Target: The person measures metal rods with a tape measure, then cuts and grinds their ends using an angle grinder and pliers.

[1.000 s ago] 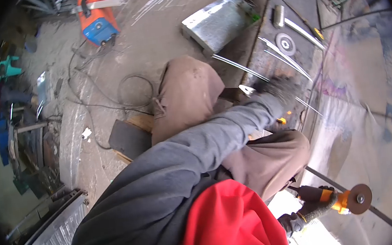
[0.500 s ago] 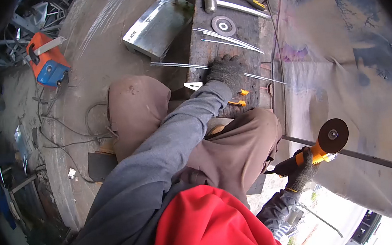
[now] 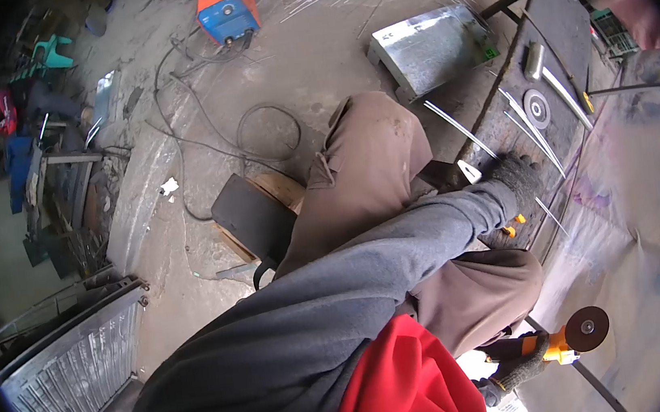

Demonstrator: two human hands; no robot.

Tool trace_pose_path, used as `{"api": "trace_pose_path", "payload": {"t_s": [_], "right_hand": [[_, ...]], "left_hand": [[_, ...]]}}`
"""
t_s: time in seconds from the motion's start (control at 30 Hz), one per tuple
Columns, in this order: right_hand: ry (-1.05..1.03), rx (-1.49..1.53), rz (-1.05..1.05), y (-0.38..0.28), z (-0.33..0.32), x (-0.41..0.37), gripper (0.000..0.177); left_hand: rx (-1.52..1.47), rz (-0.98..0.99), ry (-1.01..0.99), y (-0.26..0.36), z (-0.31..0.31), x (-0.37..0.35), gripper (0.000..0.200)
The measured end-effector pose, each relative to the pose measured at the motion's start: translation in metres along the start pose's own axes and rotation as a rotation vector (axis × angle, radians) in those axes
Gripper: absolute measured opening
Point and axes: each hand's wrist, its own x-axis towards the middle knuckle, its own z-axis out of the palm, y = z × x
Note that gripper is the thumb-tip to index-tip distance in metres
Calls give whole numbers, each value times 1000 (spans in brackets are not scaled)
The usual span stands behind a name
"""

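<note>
— Hands?
— Gloved left hand (image 3: 518, 176) pressed a thin silver metal rod (image 3: 459, 128) onto the dark steel workbench (image 3: 561, 21); finger curl was unclear.
— Right hand (image 3: 518, 357)?
— Clenched round an orange angle grinder (image 3: 561, 340) beside the knee (image 3: 501, 276).

Soft daylight — fisheye edges, blur

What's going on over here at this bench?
A person in work gloves is at a dark workbench. Their left hand rests on thin metal strips lying across the bench top. The right hand grips an orange angle grinder, held low and away from the bench, its disc clear of the metal. A spare disc lies farther along the bench, and a welder sits on the floor.
</note>
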Motion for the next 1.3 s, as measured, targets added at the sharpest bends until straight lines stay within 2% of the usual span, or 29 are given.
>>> {"api": "trace_pose_path", "payload": {"t_s": [0.3,0.67,0.7,0.8,0.83,0.87,0.9,0.97,1.0,1.07,1.13,1.3], "right_hand": [[-31,-42,52,-6,8,6,44],[-131,-68,112,-11,23,12,41],[-129,-37,115,-8,26,13,40],[-108,44,18,18,22,44,37],[-157,-64,-53,32,13,65,36],[-154,-153,-128,14,26,57,35],[-214,-214,-93,20,21,71,47],[-263,-220,-107,34,28,89,50],[-312,-175,-108,34,33,91,51],[-364,-238,-112,54,41,109,49],[-400,-263,-102,52,53,108,47],[-445,-240,-119,66,72,113,46]], "left_hand": [[-44,-10,-113,4,-9,2,34],[-149,-61,-45,2,-6,-1,35],[-89,-34,-26,-3,-6,-3,36],[-86,-6,32,-7,-4,-2,39],[-94,7,46,-8,-5,-3,41],[-99,12,47,-10,-6,-4,43],[-57,72,101,-10,-17,-10,41],[46,71,82,-13,1,-5,30],[86,79,20,-6,-24,-13,27],[117,116,-2,-6,-23,-10,27],[119,51,-95,-3,-33,-9,29],[160,83,-109,-4,-32,-10,30]]}}
